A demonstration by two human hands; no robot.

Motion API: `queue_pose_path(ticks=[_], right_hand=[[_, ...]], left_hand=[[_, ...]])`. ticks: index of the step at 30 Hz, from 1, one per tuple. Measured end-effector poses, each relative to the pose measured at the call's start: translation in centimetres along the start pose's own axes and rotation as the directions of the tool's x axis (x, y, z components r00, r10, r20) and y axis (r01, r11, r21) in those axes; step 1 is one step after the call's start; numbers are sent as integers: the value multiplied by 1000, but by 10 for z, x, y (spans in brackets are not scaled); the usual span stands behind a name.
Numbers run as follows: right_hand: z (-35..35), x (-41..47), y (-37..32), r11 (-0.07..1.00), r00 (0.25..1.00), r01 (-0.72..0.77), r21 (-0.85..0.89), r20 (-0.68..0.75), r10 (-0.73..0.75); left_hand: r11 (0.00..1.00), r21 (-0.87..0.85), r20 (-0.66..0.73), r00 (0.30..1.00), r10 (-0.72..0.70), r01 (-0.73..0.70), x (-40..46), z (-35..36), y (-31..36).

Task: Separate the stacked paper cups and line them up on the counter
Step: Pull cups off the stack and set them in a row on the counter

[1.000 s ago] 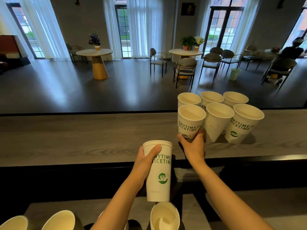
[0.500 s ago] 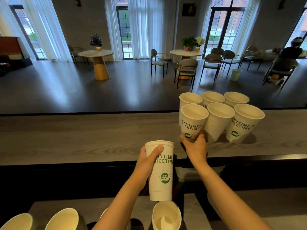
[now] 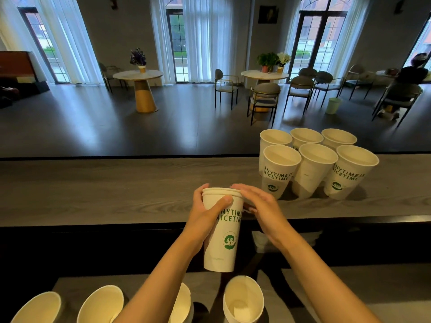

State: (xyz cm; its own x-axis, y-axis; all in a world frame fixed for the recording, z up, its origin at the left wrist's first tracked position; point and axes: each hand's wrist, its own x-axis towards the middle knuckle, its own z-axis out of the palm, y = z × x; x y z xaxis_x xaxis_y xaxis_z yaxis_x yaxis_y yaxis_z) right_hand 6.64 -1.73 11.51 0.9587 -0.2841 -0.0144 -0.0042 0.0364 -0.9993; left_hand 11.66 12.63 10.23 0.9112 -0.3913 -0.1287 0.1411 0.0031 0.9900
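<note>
Daylight comes in through the tall curtained windows (image 3: pixel 70 40) at the far wall and lies as pale, soft glare on the dark floor (image 3: pixel 98 127), while the room around it stays dim and the band below the counter (image 3: pixel 93 190) falls almost black. The six white cups (image 3: pixel 312 164) on the counter catch the light on their rims and cast short soft shadows toward the near right, and the right hand (image 3: pixel 258 203) is smeared by motion blur at the fingers. The wide lens bends the window frames and curtains outward toward the edges, and the cups (image 3: pixel 102 304) along the bottom edge look stretched and soft.
</note>
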Motion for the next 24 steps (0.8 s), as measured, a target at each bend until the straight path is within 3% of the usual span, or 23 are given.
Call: queue_pose_path(ticks=[3, 6, 10, 14, 19, 24], right_hand=[[7, 6, -10, 999, 987, -26, -45, 158, 33], [17, 9, -18, 996, 982, 36, -80, 185, -20], [39, 13, -21, 999, 992, 38, -24, 122, -35], [43, 21, -31, 994, 999, 51, 97, -5, -50], [42, 31, -37, 986, 986, 155, 57, -78, -150], [56, 23, -23, 996, 996, -83, 22, 37, 82]], left_hand=[[1000, 0, 12, 1000, -18, 18, -3, -12, 7], [997, -45, 9, 998, -59, 59, -7, -22, 9], [992, -109, 0, 998, -70, 69, -9, -31, 13], [998, -30, 83, 995, -52, 54, -19, -35, 10], [1000, 12, 82, 997, 4, -5, -22, -36, 7], [996, -22, -26, 996, 87, -87, -14, -35, 15]])
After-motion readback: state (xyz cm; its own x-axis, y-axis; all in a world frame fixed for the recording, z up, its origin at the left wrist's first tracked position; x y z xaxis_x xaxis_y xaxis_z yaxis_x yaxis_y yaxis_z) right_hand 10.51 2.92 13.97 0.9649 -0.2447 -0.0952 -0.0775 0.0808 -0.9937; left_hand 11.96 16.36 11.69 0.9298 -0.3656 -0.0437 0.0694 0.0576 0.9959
